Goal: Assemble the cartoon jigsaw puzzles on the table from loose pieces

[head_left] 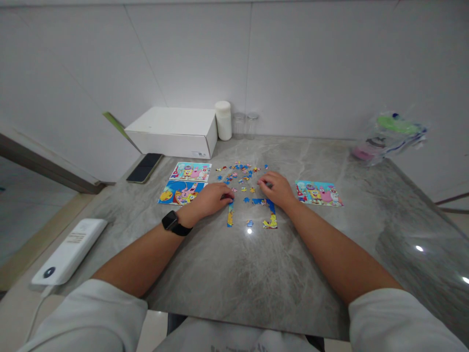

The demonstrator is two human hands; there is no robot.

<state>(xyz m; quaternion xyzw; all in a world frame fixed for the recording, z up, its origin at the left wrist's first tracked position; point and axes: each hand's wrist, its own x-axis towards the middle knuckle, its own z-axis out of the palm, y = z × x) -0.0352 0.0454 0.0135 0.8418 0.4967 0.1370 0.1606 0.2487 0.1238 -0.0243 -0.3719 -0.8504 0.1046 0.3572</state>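
Observation:
My left hand (216, 198) is closed, its fingertips touching the top end of a narrow joined strip of jigsaw puzzle pieces (230, 216). Over to the right, my right hand (277, 188) has curled fingers just above a joined corner section of jigsaw pieces (272, 210); whether a piece is inside them is hidden. Between the two sections lie a loose blue piece (246, 200) and another loose piece (249, 223). A scatter of several loose pieces (244, 168) spreads beyond my hands. Two picture cards (191, 171) lie left of the scatter, and another picture card (318, 193) lies right of my right hand.
At the back left stand a white box (172, 129), a white bottle (223, 121) and two clear jars (239, 126). A phone (144, 167) lies before the box. A white power bank (71, 252) with a cable is near left. A plastic bag (388, 137) sits back right.

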